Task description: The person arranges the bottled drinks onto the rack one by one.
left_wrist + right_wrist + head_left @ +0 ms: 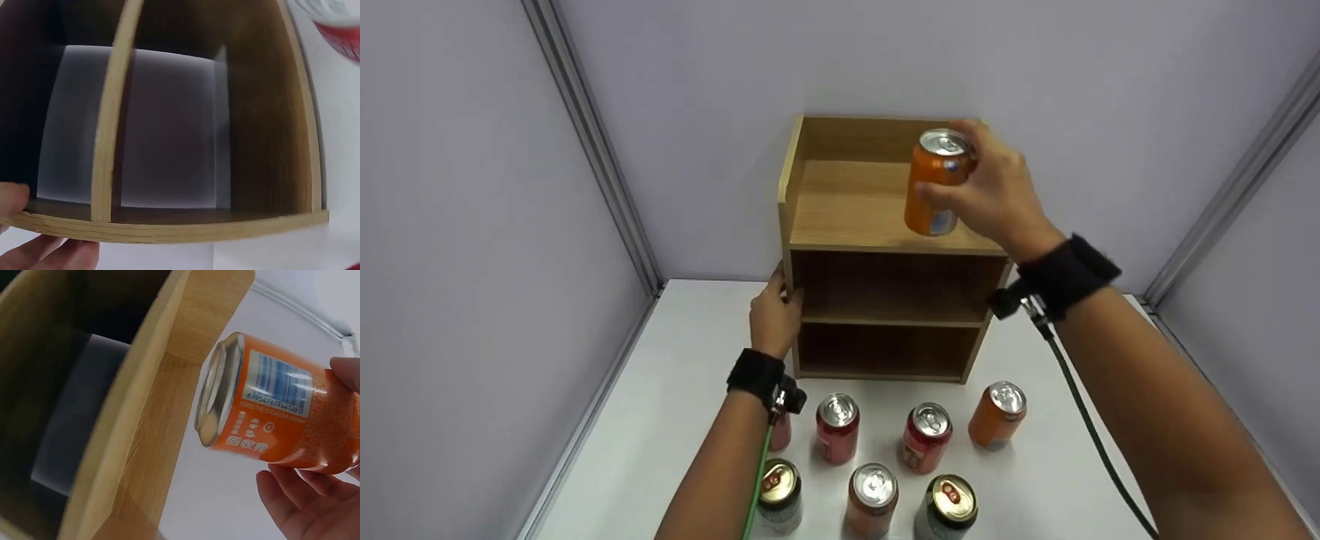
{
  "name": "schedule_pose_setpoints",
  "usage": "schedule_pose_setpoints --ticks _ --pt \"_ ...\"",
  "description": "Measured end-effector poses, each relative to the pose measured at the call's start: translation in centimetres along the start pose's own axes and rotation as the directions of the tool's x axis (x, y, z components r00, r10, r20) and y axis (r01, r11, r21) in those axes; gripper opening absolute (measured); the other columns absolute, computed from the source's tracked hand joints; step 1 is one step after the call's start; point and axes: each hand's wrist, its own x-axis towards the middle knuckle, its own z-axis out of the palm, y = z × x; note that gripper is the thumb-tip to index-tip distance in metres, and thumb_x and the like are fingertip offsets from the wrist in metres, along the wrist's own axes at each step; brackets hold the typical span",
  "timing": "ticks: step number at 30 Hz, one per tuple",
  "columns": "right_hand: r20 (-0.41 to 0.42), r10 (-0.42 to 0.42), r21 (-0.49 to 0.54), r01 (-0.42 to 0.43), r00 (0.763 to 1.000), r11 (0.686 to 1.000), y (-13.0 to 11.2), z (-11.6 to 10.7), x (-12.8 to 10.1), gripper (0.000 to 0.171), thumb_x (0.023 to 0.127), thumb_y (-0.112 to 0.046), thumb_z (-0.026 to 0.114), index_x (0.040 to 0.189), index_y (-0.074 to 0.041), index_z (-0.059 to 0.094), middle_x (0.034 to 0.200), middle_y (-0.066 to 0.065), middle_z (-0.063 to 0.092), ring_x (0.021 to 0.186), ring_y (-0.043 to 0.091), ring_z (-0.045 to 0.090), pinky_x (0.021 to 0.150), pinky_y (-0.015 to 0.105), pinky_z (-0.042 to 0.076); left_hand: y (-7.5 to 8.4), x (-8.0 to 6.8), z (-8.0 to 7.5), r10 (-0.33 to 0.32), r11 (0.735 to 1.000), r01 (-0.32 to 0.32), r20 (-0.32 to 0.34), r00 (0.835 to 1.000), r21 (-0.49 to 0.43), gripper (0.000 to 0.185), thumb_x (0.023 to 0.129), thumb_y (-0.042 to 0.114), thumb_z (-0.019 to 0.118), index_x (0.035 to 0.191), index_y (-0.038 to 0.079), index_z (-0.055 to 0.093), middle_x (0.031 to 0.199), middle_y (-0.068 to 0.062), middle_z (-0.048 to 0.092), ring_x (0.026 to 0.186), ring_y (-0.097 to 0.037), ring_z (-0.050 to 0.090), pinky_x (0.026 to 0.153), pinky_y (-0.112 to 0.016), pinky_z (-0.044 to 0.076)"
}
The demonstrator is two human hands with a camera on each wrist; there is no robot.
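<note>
A small wooden shelf unit with an open top tray and two empty lower compartments stands on the white table. My right hand grips an orange soda can and holds it upright just above the right side of the top tray; the right wrist view shows the same orange can beside the shelf's wooden edge. My left hand holds the shelf's left side panel, its fingers curled round the panel's edge.
Several cans stand on the table in front of the shelf: red ones, an orange one, dark ones and another red one. Grey booth walls with metal corner posts enclose the table.
</note>
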Motion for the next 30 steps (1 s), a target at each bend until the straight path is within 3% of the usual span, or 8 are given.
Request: schedule_pose_setpoints --ticks 7,14,26,30 --pt "0.147 0.114 -0.081 -0.103 0.982 0.991 -1.8 3.7 5.6 0.087 0.08 -0.035 0.08 0.15 -0.015 0.032 0.133 0.007 0.054 0.114 0.019 0.056 0.091 0.034 0.047 0.9 -0.7 0.1 0.015 0.998 -0.013 -0.031 0.999 0.067 0.043 0.096 0.012 0.06 0.138 0.008 0.054 0.122 -0.015 0.064 0.102 -0.03 0.065 0.078 -0.041 0.053" --pt "0.245 0.198 -0.082 -0.183 0.949 0.98 -2.2 7.4 8.4 0.083 0.084 -0.03 0.077 0.15 -0.012 0.029 0.137 0.008 0.05 0.119 0.019 0.053 0.094 0.031 0.045 1.4 -1.7 0.8 0.02 0.997 -0.018 -0.021 1.0 0.073 0.043 0.096 0.012 0.059 0.138 0.008 0.053 0.115 -0.014 0.067 0.098 -0.026 0.067 0.077 -0.038 0.053" --pt "0.119 0.284 -0.151 -0.266 0.951 0.952 -1.6 9.9 8.5 0.079 0.083 -0.04 0.076 0.144 -0.013 0.034 0.133 0.008 0.051 0.116 0.021 0.054 0.09 0.03 0.047 1.6 -2.9 1.3 0.04 0.993 -0.039 -0.007 0.999 0.111 0.047 0.094 0.011 0.061 0.14 0.007 0.051 0.112 -0.015 0.068 0.092 -0.025 0.068 0.074 -0.038 0.054" --pt "0.068 0.293 -0.177 -0.277 0.954 0.944 -1.2 10.4 8.3 0.083 0.082 -0.046 0.076 0.145 -0.013 0.033 0.135 0.009 0.047 0.119 0.023 0.05 0.095 0.033 0.044 1.8 -3.1 1.7 0.045 0.991 -0.045 0.005 0.999 0.122 0.04 0.095 0.012 0.061 0.134 0.005 0.056 0.108 -0.015 0.069 0.088 -0.025 0.068 0.071 -0.038 0.054"
